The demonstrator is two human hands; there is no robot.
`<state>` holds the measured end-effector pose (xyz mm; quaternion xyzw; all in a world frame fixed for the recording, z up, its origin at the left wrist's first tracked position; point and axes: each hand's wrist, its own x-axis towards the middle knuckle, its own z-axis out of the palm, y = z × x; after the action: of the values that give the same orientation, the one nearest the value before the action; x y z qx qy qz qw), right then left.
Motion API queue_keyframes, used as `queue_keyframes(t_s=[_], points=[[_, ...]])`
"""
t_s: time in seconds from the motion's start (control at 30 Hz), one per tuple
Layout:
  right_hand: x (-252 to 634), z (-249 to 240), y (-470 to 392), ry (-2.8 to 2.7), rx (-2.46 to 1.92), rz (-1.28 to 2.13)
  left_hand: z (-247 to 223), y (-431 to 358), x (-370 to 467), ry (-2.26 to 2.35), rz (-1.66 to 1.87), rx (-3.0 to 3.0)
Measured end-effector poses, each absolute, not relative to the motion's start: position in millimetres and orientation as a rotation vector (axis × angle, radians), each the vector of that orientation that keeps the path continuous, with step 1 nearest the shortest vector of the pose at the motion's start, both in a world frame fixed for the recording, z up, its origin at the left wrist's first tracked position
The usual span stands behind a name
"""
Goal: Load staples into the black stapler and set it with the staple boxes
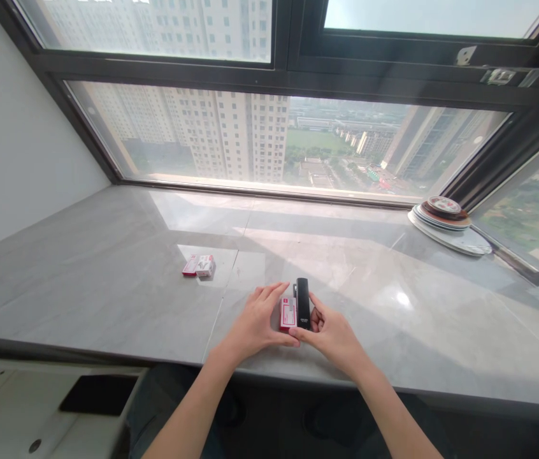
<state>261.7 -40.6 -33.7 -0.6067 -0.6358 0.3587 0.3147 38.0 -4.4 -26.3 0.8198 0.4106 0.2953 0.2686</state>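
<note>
A black stapler point(302, 305) lies lengthwise on the grey counter, pointing away from me. Along its left side is a small red-and-white box point(288, 314), apparently of staples. My right hand point(329, 328) is closed on the stapler: its fingers press the right side and its thumb reaches across to the box's near edge. My left hand point(260, 319) curves around the box from the left, fingers stretched past its far end and thumb by its near end. Whether the left hand touches the box, I cannot tell. Farther left, a white box point(205, 266) rests against a flatter red-and-white box point(190, 265).
A stack of plates point(448, 223) stands at the back right corner of the grey marble-look counter point(107, 280). Windows with a dark frame point(250, 80) run behind it. Below the counter at left is a white cabinet point(11, 408) with a dark flat panel point(100, 394).
</note>
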Motion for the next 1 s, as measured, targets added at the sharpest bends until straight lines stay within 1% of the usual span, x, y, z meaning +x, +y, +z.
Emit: queue_keyframes(t_s=[0.07, 0.1, 0.17, 0.2, 0.23, 0.3, 0.4, 0.47, 0.7, 0.83, 1.0], points=[[263, -35, -42, -1.645, -1.600, 0.965, -15, 0, 19, 1.133, 0.886, 2.190], [263, -35, -42, -1.640, -1.605, 0.965, -11, 6, 4, 1.215, 0.958, 2.163], [263, -34, -44, -1.648, -1.623, 0.952, -5, 25, -35, 1.571, 1.134, 2.030], [262, -34, -45, -1.659, -1.635, 0.938, -4, 38, -56, 1.864, 1.195, 1.890], [261, -33, -45, -1.673, -1.646, 0.923, -4, 51, -77, 2.152, 1.172, 1.741], [260, -32, -45, -1.707, -1.670, 0.893, -7, 75, -112, 2.292, 1.095, 1.651], [260, -32, -44, -1.745, -1.700, 0.886, -16, 95, -140, 2.260, 0.926, 1.698], [260, -32, -43, -1.758, -1.706, 0.895, -22, 94, -147, 2.218, 0.827, 1.744], [256, -24, -42, -1.789, -1.723, 0.862, -33, 24, -144, 2.161, 0.622, 1.749], [253, -21, -44, -1.815, -1.688, 0.828, -35, -11, -105, 2.041, 0.730, 1.798], [252, -19, -46, -1.827, -1.692, 0.803, -32, -10, -30, 1.690, 1.002, 1.643]])
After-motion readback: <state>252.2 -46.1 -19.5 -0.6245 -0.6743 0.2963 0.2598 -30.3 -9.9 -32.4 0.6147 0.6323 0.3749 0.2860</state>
